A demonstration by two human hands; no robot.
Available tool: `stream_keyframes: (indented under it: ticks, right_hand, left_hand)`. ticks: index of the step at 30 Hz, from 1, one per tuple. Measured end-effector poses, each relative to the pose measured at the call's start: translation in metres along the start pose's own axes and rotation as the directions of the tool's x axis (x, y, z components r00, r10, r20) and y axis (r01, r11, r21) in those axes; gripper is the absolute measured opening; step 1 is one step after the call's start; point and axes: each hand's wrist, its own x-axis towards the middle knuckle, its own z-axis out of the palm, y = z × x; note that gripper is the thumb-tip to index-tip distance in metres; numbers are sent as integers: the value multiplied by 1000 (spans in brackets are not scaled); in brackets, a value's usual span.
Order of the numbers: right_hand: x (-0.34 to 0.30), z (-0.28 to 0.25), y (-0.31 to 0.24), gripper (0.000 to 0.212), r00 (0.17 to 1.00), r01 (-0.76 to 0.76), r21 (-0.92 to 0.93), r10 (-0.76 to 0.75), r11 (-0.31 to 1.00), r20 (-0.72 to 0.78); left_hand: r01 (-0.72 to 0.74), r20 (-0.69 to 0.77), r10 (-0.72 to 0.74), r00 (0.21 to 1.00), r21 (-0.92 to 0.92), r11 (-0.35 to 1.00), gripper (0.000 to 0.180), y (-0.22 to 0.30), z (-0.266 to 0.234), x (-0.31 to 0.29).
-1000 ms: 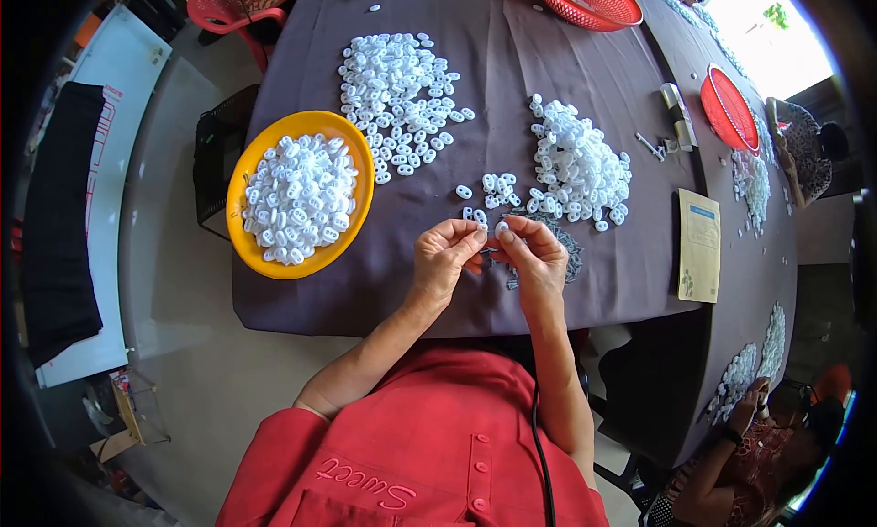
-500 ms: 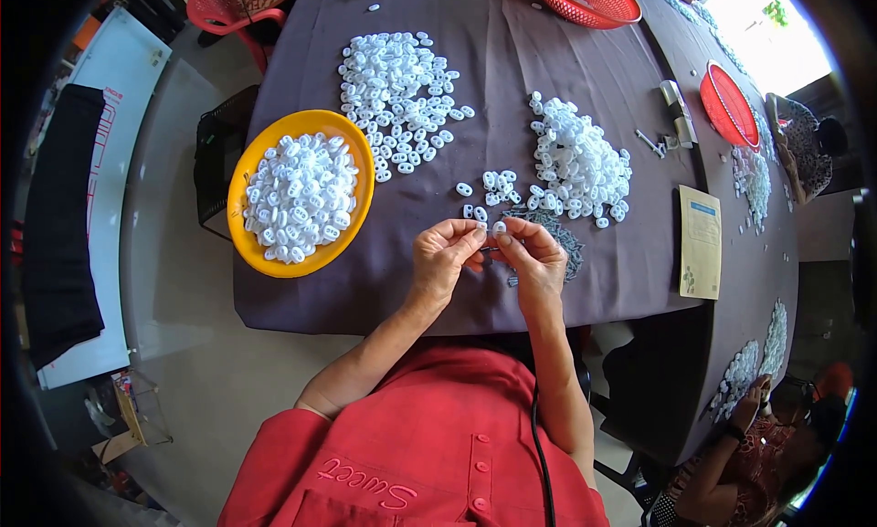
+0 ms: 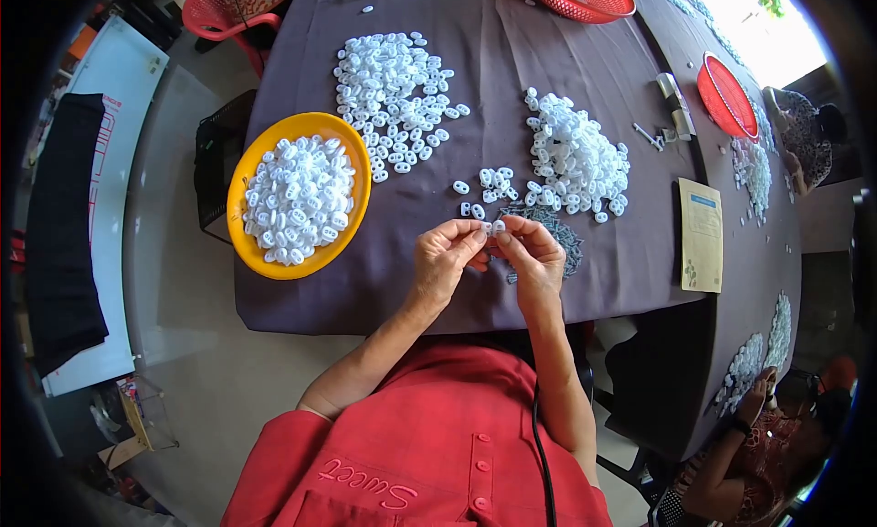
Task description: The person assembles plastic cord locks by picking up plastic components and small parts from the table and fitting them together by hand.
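My left hand (image 3: 445,260) pinches a small white plastic piece (image 3: 486,226) between thumb and fingertips. Against it, my right hand (image 3: 535,258) grips another white piece (image 3: 499,226), and the two pieces meet edge to edge. Both hands hover above the near edge of the table. Right behind my right hand lies a heap of small grey screw-like pins (image 3: 559,239), partly hidden by the fingers. A few loose white oval pieces with two holes (image 3: 496,184) rest just beyond my fingertips. To their right rises a larger pile of the same pieces (image 3: 577,157).
An orange-yellow bowl (image 3: 239,218) full of white pieces stands at the left. Another spread of them (image 3: 388,84) lies beyond it. Red baskets (image 3: 585,5), a yellow-brown packet (image 3: 700,237) and a white roll (image 3: 674,107) are farther right. A co-worker's hands (image 3: 758,395) handle pieces at lower right.
The two white pieces, slightly apart before, have come together as my fingertips closed in. The dark pin that showed between my hands is no longer plainly visible.
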Motion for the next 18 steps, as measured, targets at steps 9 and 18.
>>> stream_keyframes:
  ticks: [9,18]
  right_hand:
    - [-1,-1,0,16,1000,-6,5,6,1000,-2]
    - [-3,-2,0,16,1000,3,-25,-3,1000,-9]
  left_hand:
    - [12,6,-12,1000,41,999,13,2,1,0]
    - [-45,6,45,999,88,995,11,8,2,3]
